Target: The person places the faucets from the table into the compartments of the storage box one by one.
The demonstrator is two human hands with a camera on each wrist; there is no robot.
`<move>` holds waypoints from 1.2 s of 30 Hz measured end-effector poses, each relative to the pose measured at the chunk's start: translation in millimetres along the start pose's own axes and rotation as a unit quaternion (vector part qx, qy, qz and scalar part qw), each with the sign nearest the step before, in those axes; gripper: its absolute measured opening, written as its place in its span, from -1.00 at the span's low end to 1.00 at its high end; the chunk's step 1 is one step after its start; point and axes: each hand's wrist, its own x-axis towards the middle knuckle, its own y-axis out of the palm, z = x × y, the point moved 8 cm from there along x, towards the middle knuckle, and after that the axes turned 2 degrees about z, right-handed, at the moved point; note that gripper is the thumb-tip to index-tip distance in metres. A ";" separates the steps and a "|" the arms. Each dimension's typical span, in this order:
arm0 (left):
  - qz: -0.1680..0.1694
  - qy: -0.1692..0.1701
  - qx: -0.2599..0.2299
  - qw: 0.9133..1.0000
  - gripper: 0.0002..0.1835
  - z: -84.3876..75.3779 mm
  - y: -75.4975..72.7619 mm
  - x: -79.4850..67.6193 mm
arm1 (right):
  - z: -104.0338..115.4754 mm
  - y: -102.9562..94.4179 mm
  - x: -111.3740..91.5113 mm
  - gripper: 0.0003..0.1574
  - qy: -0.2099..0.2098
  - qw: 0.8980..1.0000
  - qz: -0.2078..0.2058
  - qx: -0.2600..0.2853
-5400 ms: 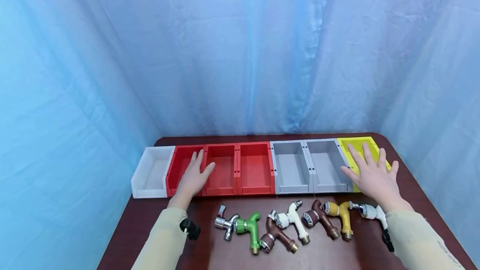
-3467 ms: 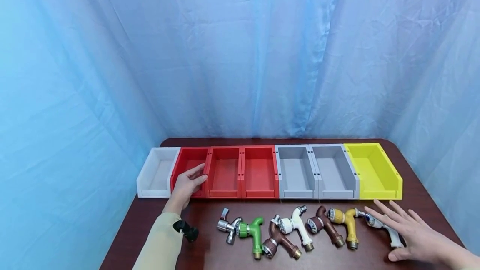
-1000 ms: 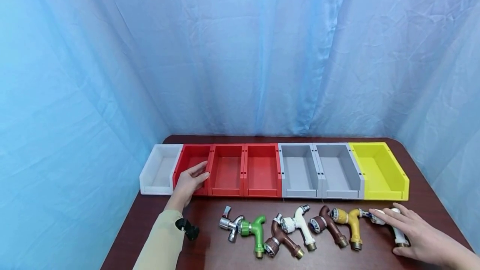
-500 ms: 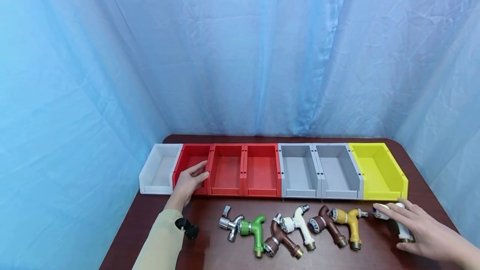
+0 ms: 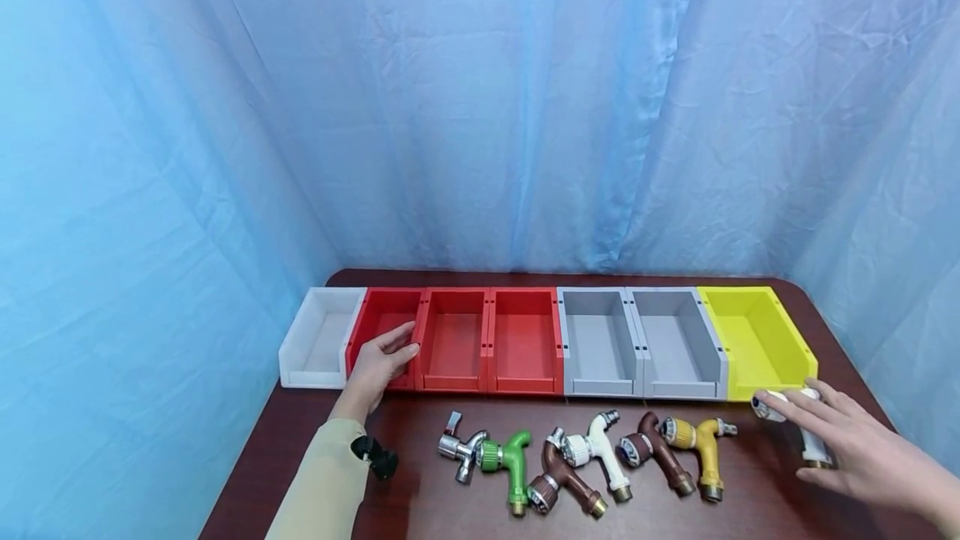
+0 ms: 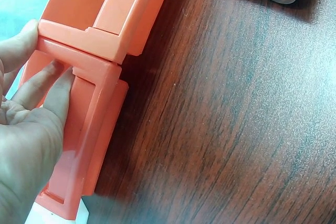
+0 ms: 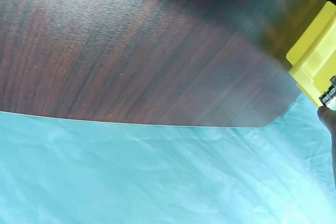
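Note:
My right hand (image 5: 855, 440) holds a white faucet (image 5: 814, 445) just in front of the yellow bin (image 5: 772, 390). The faucet's handle end points left and its brass thread shows near the thumb. In the right wrist view only a fingertip and the chrome spout tip (image 7: 329, 96) show, at the right edge. My left hand (image 5: 377, 367) rests in the leftmost red bin (image 5: 378, 307), its relaxed fingers at the wall shared with the adjoining red bin (image 6: 105, 43). A chrome faucet (image 5: 459, 450) lies right of the left forearm.
Along the table's back stand a white bin (image 5: 313, 379), several red bins, two grey bins (image 5: 596, 387) and the yellow bin. Before them lie a green faucet (image 5: 513, 465), two brown faucets (image 5: 566, 477), another white faucet (image 5: 602, 448) and a yellow faucet (image 5: 707, 444). Blue curtains (image 5: 480, 107) surround the table.
My right hand came down from over the yellow bin, took hold of the rightmost white faucet and moved it right and away from the yellow faucet. My left hand drew back slightly, then stayed still.

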 end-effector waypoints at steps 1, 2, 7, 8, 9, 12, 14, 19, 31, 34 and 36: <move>0.000 0.000 -0.001 1.000 -0.21 0.1 0.1 0.0 | -0.3 -1.4 0.8 0.15 -0.005 1.000 -0.006 -0.001; 0.000 0.000 -0.001 1.000 -0.21 0.1 0.1 -0.1 | -0.7 -2.7 1.8 0.13 -0.007 1.000 -0.012 -0.003; -0.002 0.000 -0.003 1.000 -0.20 -0.5 0.5 -0.8 | -2.4 -9.3 7.6 0.08 -0.023 0.999 -0.042 -0.005; -0.002 0.000 -0.003 1.000 -0.20 -0.7 0.6 -0.9 | -2.6 -10.8 9.1 0.07 -0.027 0.998 -0.050 -0.006; -0.003 0.000 -0.003 1.000 -0.19 -0.9 0.7 -1.1 | -2.6 -12.4 10.7 0.07 -0.033 0.998 -0.058 -0.006; -0.003 0.001 -0.003 1.000 -0.18 -1.5 0.8 -1.3 | -2.6 -16.6 16.1 0.06 -0.051 0.995 -0.080 -0.004; -0.004 0.002 -0.004 1.000 -0.18 -1.8 0.6 -1.3 | -3.3 -17.0 19.8 0.06 -0.051 0.996 -0.079 -0.001; -0.005 0.000 -0.001 1.000 -0.20 -1.5 0.5 -1.5 | -9.0 -11.6 25.2 0.11 -0.016 0.999 -0.041 0.000; -0.004 0.005 0.001 1.000 -0.24 -1.4 0.4 -1.8 | -18.3 -8.6 40.5 0.06 0.000 0.999 -0.032 -0.001; -0.004 0.005 0.002 1.000 -0.24 -1.7 0.8 -1.8 | -20.5 -8.6 43.8 0.06 0.005 1.000 -0.028 0.005; -0.005 0.006 0.002 1.000 -0.23 -2.0 0.8 -2.1 | -22.3 -9.1 45.6 0.06 0.009 1.000 -0.026 0.008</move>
